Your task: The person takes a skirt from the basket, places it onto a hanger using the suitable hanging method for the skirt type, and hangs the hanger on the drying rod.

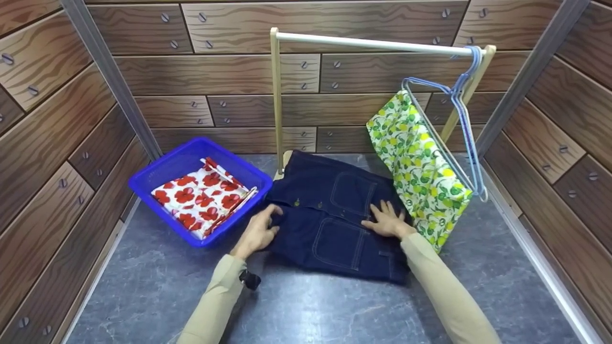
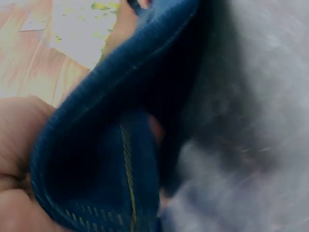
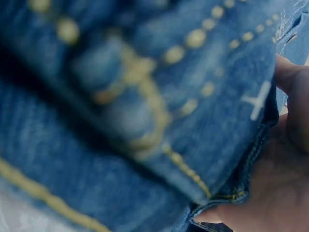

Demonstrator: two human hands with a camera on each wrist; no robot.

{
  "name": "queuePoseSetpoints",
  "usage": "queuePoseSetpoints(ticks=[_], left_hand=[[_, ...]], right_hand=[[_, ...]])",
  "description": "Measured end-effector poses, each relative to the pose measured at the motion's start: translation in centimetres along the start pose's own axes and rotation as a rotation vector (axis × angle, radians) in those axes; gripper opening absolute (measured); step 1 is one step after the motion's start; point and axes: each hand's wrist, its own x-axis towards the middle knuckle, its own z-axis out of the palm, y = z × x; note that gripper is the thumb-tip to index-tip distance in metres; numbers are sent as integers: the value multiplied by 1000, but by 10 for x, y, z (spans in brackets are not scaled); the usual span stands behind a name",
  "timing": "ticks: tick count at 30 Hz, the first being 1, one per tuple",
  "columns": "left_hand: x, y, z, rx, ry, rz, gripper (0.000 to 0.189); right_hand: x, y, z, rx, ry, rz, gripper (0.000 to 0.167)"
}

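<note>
On the surface [image 1: 311,310], reaching toward the far edge, I see 1 denim garment [image 1: 330,217]. The left hand [image 1: 258,229] grips its left side, fingers curled; the right hand [image 1: 388,222] presses its right side, fingers spread, presumably to keep it flat.

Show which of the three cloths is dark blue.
The denim garment in the middle; the red-flowered cloth and lemon-print cloth both have white backgrounds.

Garment [image 1: 332,217] centre; basket [image 1: 177,166] left, cloth [image 1: 205,197] in it; rack [image 1: 373,42] behind, hangers [image 1: 458,91] on its right end; fabric [image 1: 418,160] right of garment.
</note>
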Motion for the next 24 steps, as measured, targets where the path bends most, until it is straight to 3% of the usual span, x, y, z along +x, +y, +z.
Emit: queuePoseSetpoints(ticks=[4, 7, 12, 15, 19, 21, 24], left_hand=[[5, 3, -13, -34, 50, 10, 46], [4, 3, -20, 59, -4, -21, 49], [-3, 2, -19, 301, -195, -223, 33], [-4, 3, -11, 380, -209, -302, 27], [-4, 6, 2, 452, -190, -260, 38], [-3, 7, 8, 469, -213, -224, 48], [-3, 6, 17, 471, -280, -198, 55]], right_hand=[[0, 0, 1, 4, -3, 2, 80], [1, 0, 2, 0, -4, 3, 80], [1, -1, 0, 2, -2, -3, 80], [3, -2, -1, 29, 21, -12, 76], [5, -1, 0, 93, 124, -33, 43], [5, -1, 1, 120, 173, -40, 26], [6, -2, 4, 140, 211, -42, 18]])
